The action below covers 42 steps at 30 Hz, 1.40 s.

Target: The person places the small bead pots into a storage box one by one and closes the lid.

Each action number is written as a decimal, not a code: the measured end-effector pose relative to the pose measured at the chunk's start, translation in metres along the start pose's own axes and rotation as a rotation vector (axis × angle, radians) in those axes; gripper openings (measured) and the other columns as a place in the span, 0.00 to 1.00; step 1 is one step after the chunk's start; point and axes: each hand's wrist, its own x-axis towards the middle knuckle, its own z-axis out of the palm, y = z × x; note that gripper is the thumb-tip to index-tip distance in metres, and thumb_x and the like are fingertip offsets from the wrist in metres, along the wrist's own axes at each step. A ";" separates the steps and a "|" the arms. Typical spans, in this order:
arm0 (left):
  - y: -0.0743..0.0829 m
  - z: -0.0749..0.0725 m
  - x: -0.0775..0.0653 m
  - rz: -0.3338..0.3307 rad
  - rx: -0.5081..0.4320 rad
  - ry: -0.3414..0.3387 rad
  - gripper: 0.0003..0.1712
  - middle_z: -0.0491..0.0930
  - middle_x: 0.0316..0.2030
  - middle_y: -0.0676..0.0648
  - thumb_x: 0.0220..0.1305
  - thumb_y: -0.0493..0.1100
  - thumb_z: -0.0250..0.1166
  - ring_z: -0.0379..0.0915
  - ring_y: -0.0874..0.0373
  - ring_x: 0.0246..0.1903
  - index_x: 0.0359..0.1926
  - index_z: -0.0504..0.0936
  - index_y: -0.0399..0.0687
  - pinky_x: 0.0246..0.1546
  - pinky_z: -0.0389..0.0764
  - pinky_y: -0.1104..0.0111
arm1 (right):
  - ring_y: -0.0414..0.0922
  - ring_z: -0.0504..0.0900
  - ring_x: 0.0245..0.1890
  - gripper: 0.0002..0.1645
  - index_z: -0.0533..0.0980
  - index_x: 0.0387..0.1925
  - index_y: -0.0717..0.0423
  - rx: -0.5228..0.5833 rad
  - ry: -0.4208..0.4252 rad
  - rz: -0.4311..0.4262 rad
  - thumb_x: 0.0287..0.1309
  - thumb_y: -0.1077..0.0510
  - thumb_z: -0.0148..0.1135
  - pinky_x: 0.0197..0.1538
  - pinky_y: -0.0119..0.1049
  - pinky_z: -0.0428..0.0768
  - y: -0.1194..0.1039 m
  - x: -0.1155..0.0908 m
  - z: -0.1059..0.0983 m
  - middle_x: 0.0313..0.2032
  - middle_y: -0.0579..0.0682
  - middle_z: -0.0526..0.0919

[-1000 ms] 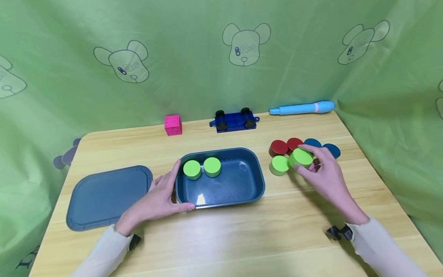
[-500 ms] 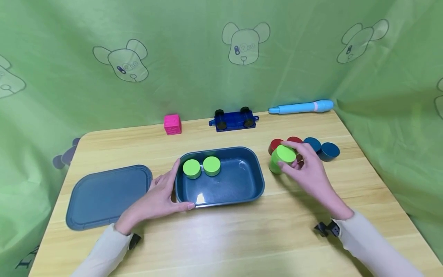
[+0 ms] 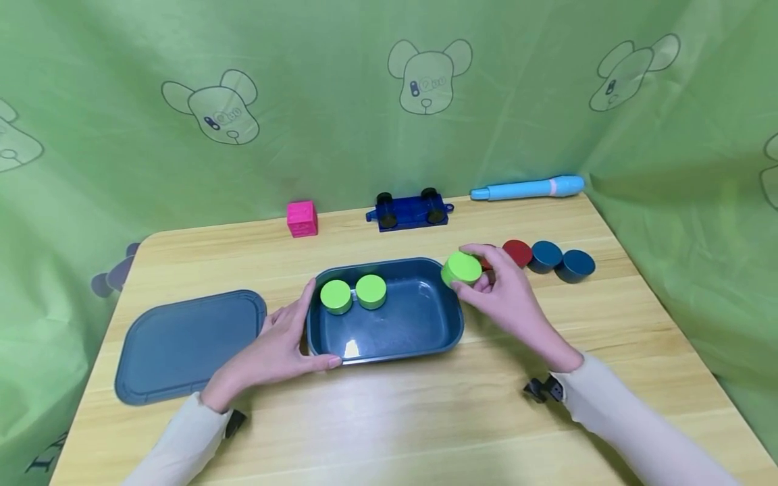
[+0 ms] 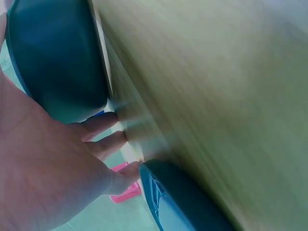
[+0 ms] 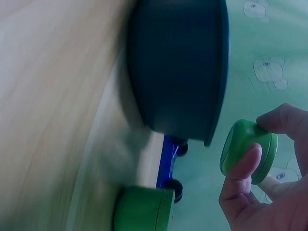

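My right hand [image 3: 507, 290] pinches a short green cylinder [image 3: 462, 268] between thumb and fingers, over the right end of a dark blue box [image 3: 389, 337]. A seam runs round the held cylinder near one end in the right wrist view. Two more green cylinders [image 3: 371, 291] stand inside the box at its back left. Another green cylinder [image 5: 142, 209] stands on the table under my right hand, hidden by it in the head view. My left hand [image 3: 279, 347] rests against the box's left end, fingers fairly straight, thumb along the front wall.
Left of the box lies its flat blue lid [image 3: 191, 344]. Red cylinders [image 3: 517, 254] and two blue cylinders [image 3: 574, 266] stand at the right. Along the back edge are a pink cube [image 3: 302, 219], an overturned blue toy wagon [image 3: 412, 210] and a light blue microphone-shaped toy [image 3: 529, 189].
My right hand has carried the green cylinder leftward from beside the red and blue ones to the box's right rim. My left hand and the box have stayed in place.
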 end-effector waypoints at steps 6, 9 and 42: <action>0.000 0.000 0.000 0.002 -0.001 0.000 0.80 0.52 0.85 0.41 0.58 0.78 0.75 0.48 0.35 0.83 0.90 0.30 0.58 0.74 0.46 0.29 | 0.49 0.78 0.37 0.37 0.77 0.72 0.54 -0.021 -0.035 0.006 0.63 0.59 0.80 0.38 0.32 0.79 -0.006 0.005 0.015 0.49 0.55 0.77; 0.000 0.000 0.000 0.006 -0.002 0.005 0.80 0.52 0.85 0.41 0.58 0.78 0.75 0.48 0.35 0.82 0.90 0.31 0.56 0.74 0.46 0.29 | 0.49 0.79 0.37 0.38 0.76 0.72 0.54 -0.050 -0.064 0.003 0.63 0.58 0.80 0.39 0.35 0.80 -0.012 0.008 0.022 0.53 0.55 0.78; -0.001 0.001 -0.001 0.016 -0.005 0.020 0.80 0.51 0.85 0.40 0.58 0.78 0.75 0.49 0.34 0.82 0.90 0.31 0.57 0.74 0.45 0.30 | 0.55 0.78 0.48 0.23 0.73 0.53 0.63 -0.302 -0.226 0.070 0.67 0.59 0.76 0.54 0.51 0.81 -0.039 0.029 0.087 0.51 0.60 0.77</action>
